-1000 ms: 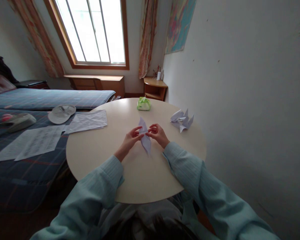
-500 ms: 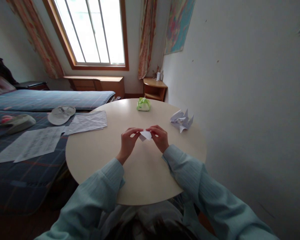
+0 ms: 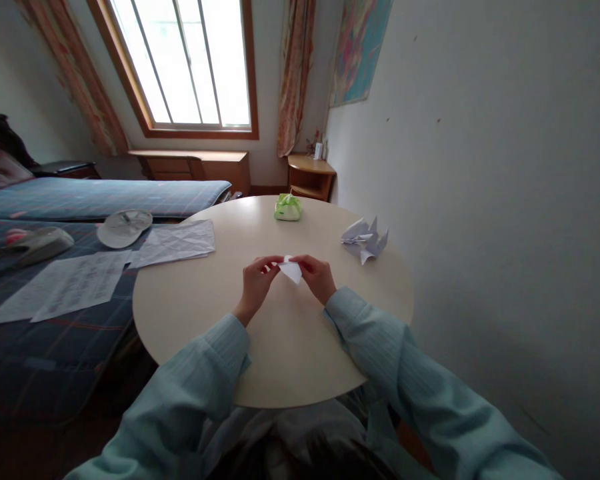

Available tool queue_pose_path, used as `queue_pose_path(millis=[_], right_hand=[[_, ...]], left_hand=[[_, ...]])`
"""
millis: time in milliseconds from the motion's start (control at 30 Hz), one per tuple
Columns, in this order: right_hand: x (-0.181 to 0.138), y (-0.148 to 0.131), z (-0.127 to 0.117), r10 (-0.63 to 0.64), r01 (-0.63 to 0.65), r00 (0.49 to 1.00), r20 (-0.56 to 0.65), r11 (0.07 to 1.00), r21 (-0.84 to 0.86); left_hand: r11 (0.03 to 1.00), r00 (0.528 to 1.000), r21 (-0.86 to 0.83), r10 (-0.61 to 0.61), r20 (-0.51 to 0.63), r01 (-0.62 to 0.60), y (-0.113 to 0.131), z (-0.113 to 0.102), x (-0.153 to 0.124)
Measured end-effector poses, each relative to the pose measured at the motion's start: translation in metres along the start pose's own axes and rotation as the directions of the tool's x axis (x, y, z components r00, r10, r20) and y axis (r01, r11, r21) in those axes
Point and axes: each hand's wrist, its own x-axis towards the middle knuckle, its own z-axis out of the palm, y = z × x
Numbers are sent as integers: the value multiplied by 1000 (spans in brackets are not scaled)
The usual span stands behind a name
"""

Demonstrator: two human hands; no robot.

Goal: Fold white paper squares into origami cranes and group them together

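A small piece of folded white paper (image 3: 292, 271) is held above the middle of the round table (image 3: 195, 327). My left hand (image 3: 258, 281) pinches its left side between thumb and fingers. On the other side, the fingertips of my right hand (image 3: 318, 276) are closed on its right upper edge. One pointed flap of the paper hangs down between the hands. Farther right on the tabletop lie several folded white paper shapes (image 3: 365, 240) with sharp points, bunched together.
A green pack of tissues (image 3: 288, 207) stands at the table's far side. White sheets (image 3: 177, 241) overlap the left table edge, beside printed pages (image 3: 75, 283) and a pale cap (image 3: 124, 228) on the bed (image 3: 55, 360). A wall (image 3: 505, 220) rises on the right.
My right fingers have shifted slightly inward along the paper's top. The paper has turned a little, and its flap now points lower and to the right.
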Motion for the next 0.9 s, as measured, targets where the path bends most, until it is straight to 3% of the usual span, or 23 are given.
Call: queue_pose_path(millis=[233, 533, 733, 900], right_hand=[[2, 2, 1, -7, 7, 1000, -2, 993, 118], [4, 3, 3, 113, -117, 993, 31, 948, 295], [6, 5, 3, 160, -153, 987, 8, 928, 339], [7, 10, 2, 215, -209, 976, 22, 912, 354]], left_hand=[[990, 999, -136, 52, 18, -49, 1, 2, -3], [988, 999, -152, 39, 25, -35, -5, 1, -1], [959, 991, -250, -126, 52, 135, -12, 4, 1], [868, 930, -338, -323, 175, 365, -13, 6, -1]])
